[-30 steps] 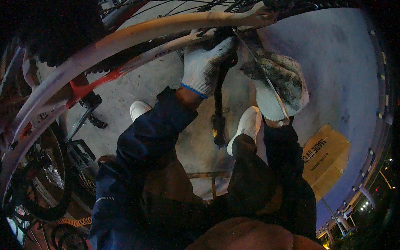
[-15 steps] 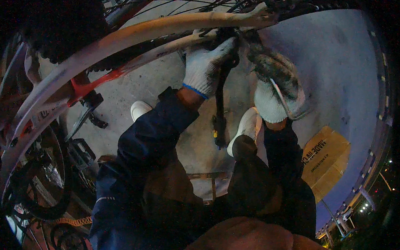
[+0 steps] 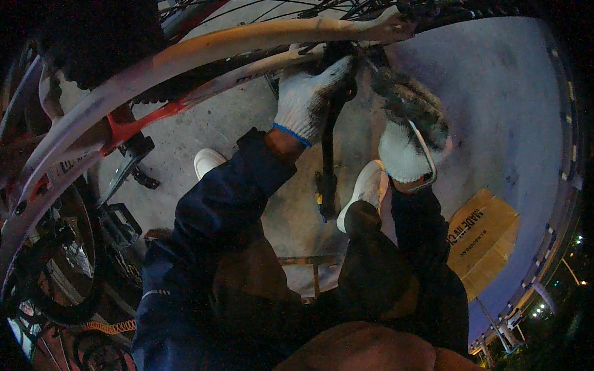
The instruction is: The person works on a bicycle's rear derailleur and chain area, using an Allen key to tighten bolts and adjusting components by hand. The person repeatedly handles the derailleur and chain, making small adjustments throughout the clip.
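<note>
My left hand (image 3: 310,97), in a white knit glove with a blue cuff, is closed on a black bike part (image 3: 337,53) under the pale frame tube (image 3: 283,29). A long black kickstand-like bar (image 3: 326,167) hangs down from there. My right hand (image 3: 410,134), in a white glove heavily blackened on palm and fingers, is closed around a slim L-shaped metal tool (image 3: 426,153), whose bend lies by the wrist. Its far end, toward the joint under the tube, is hard to make out. A red frame section (image 3: 135,127) runs lower left of the tube.
Bike wheels, pedals (image 3: 119,225) and other parts crowd the left. An orange coiled hose (image 3: 109,324) lies lower left. My white shoes (image 3: 365,191) stand on the concrete floor (image 3: 477,87). A cardboard sheet (image 3: 484,247) lies at right, with small lights beyond.
The metal tool has shifted and turned in my right hand, its bent end swinging out rightward, then back toward the wrist. My left hand has moved very slightly right.
</note>
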The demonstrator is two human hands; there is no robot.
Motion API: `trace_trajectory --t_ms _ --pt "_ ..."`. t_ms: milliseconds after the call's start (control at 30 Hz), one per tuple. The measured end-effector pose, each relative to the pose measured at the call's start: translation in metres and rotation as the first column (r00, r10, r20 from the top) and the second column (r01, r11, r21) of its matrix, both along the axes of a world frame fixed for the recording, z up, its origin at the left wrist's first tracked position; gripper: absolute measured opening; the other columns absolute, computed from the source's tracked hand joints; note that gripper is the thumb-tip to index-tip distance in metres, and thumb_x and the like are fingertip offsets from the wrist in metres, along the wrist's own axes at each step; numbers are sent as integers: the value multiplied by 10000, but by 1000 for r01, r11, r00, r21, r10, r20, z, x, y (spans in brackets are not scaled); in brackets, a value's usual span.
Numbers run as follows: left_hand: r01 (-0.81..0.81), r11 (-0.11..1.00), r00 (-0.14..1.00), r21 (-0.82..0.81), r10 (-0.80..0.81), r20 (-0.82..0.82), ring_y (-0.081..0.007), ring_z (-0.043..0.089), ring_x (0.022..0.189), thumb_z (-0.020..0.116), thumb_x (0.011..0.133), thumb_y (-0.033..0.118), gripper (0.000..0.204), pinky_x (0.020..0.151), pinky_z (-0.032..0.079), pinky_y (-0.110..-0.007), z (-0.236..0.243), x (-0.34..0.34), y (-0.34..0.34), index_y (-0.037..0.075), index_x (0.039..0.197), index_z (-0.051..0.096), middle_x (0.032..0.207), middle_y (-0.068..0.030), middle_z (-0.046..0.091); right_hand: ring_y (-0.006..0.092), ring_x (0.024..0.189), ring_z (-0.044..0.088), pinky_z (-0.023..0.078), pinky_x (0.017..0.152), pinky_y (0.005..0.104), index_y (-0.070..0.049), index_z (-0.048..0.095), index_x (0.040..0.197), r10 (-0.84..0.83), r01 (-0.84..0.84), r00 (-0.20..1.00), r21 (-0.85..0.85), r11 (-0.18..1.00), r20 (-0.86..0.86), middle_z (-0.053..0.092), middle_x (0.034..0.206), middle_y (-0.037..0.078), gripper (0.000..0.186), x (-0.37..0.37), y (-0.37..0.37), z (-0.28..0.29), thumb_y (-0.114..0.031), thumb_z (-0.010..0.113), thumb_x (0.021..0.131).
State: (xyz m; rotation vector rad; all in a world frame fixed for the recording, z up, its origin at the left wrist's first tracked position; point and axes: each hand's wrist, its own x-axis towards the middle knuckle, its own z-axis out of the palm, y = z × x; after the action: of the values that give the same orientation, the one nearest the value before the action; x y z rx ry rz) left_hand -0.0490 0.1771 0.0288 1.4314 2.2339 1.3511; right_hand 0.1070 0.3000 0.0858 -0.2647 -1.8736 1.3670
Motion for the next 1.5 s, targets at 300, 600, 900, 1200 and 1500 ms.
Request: trace_trajectory --t_ms 300,600,900,1200,1500 --pt "6 999 1000 36 -6 1 -242 703 1017 598 1021 133 325 856 597 -331 6 1 1 100 1342 627 1197 -96 709 304 1107 688 583 936 398 26 684 1173 8 -11 996 -29 1000 -93 672 1234 207 305 -8 -2 5 -23 679 872" --pt "-8 999 997 39 5 83 -249 722 949 621 1013 186 363 802 600 -346 -4 3 5 124 1370 614 1128 -93 736 396 1148 664 541 1037 465 122 519 1336 176 -475 856 -605 639 -485 630 1305 292 504 -5 -6 7 -258 335 1060" --pt "-60 996 997 63 63 -44 -314 695 1017 681 842 -7 485 808 576 -399 14 7 2 158 1298 682 1165 -121 716 374 1328 522 395 1161 469 82 432 1451 391 -614 786 -523 592 -480 492 1467 267 667 1 11 -6 -427 304 1040" --pt "-51 998 998 33 53 -41 -297 727 905 711 899 127 399 766 589 -366 18 5 1 145 1296 681 1093 -117 742 319 1367 514 386 1183 448 49 428 1473 158 -149 967 -58 987 198 471 1525 222 633 7 1 -4 -427 305 1074" --pt "-18 999 1000 27 18 -14 -197 677 902 655 923 56 333 750 559 -310 18 -1 3 114 1247 699 1098 -68 691 320 1193 643 526 1042 427 65 482 1386 212 -396 917 -703 591 -338 609 1355 226 411 8 -1 0 -111 494 1014"
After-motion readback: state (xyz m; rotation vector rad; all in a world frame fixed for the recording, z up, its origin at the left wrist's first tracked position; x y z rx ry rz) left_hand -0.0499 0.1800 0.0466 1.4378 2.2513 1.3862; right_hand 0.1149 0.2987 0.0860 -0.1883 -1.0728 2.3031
